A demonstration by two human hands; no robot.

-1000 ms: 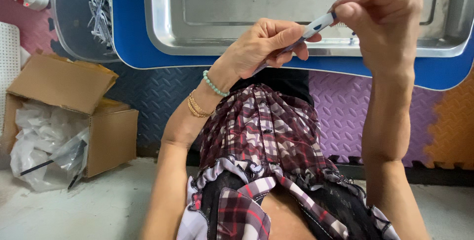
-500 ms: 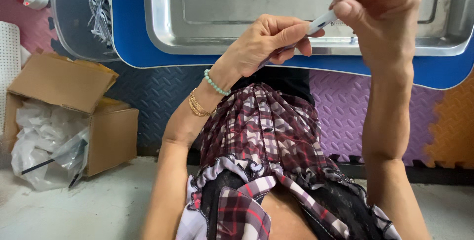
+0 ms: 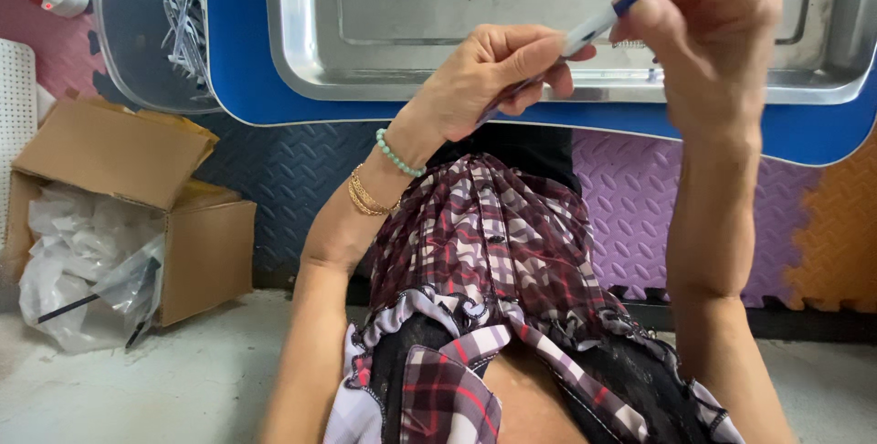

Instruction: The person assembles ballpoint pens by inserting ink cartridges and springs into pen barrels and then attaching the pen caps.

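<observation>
Above steel tray (image 3: pixel 311 60), both hands' grip closed on pen (image 3: pixel 585 37), cardboard box (image 3: pixel 119 216) left.

Both forearms raised from 6 o'clock toward 12, elbows low, wrists bent inward. Left hand (image 3: pixel 489 79) at centre, palm turned toward the camera, fingers curled shut, thumb pressed along the forefinger toward 2 o'clock. Right hand (image 3: pixel 699 37) just beside it at 2 o'clock, higher, back toward the camera, thumb and forefinger tips pinched together at its 10 o'clock edge, remaining fingers folded loosely. Hands nearly touching. Beaded and gold bracelets circling the left wrist.
</observation>
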